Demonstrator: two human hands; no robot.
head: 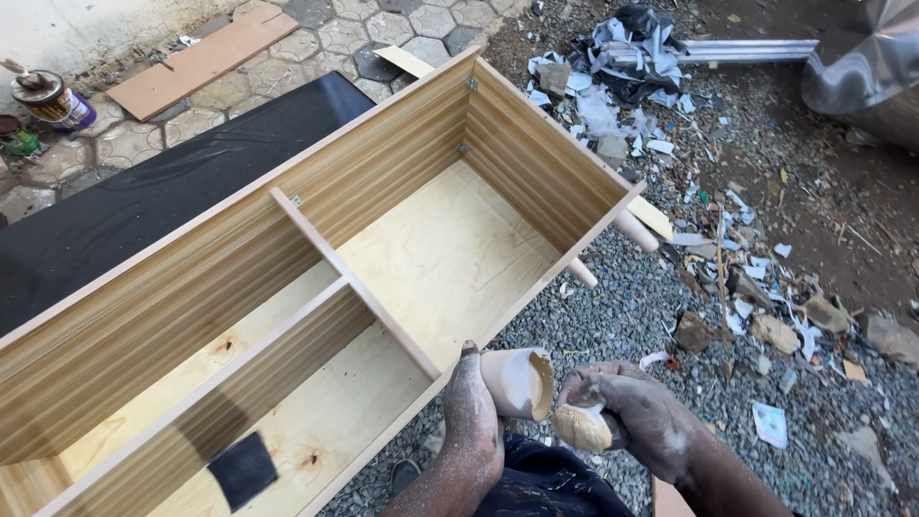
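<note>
Looking down, you are standing over gravel ground (pixel 766 316) littered with torn paper scraps (pixel 613 96) and stones, with hexagonal paving (pixel 383 29) running along the top left. Lying on its back across the scene is a wooden cabinet (pixel 287 278), its striped laminate walls rising around a pale plywood back panel (pixel 450 258), with a divider (pixel 354 278) splitting the inside into compartments and two short round legs (pixel 637 230) sticking out at the far end. A black sheet (pixel 172 191) is lying beyond the cabinet's far side, a loose board (pixel 201 62) is resting on the paving, and a paint tin (pixel 53 101) is sitting at the far left.

Your left hand (pixel 471 412) is wrapping around a small cup (pixel 517 383) coated in pale filler paste, fingers closed snugly on it, just beside the cabinet's near edge. Your right hand (pixel 632 412), dusted with the same stuff, is curling tightly around a lump of tan putty (pixel 584 428), possibly on a small tool, though that part is hard to make out. The two hands are working close together, nearly touching.
</note>
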